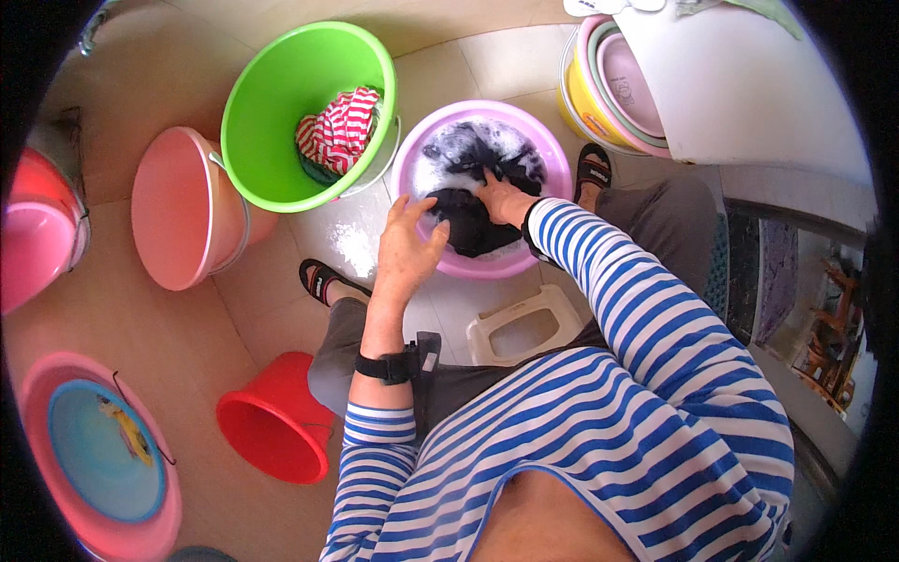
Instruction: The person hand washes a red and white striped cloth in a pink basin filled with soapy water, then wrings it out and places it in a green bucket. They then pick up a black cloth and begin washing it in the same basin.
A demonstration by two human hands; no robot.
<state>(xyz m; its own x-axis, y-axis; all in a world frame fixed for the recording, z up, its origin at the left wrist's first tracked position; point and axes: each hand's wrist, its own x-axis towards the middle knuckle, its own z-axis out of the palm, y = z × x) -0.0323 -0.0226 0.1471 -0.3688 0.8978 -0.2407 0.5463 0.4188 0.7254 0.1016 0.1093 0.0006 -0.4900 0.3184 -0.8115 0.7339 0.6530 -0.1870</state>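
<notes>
A pink-purple plastic basin (558, 179) stands on the tiled floor before me, holding sudsy water (430, 171) and wet black cloth (469, 223). My right hand (502, 200) reaches into it from the right, its visible fingers spread against the cloth. White foam lies around the dark fabric towards the far side. By the basin's near left rim, my left hand (411, 242) is raised with fingers apart and nothing in it; its fingertips overlap the rim, and I cannot tell whether they touch it.
A green bucket (270, 105) with a red-and-white striped cloth (340, 130) stands beyond the basin, left. Around me are a peach bucket (172, 211), a red bucket (270, 421), a blue basin (98, 456), nested basins (632, 84) and a plastic stool (484, 334). White powder (355, 247) lies on the floor.
</notes>
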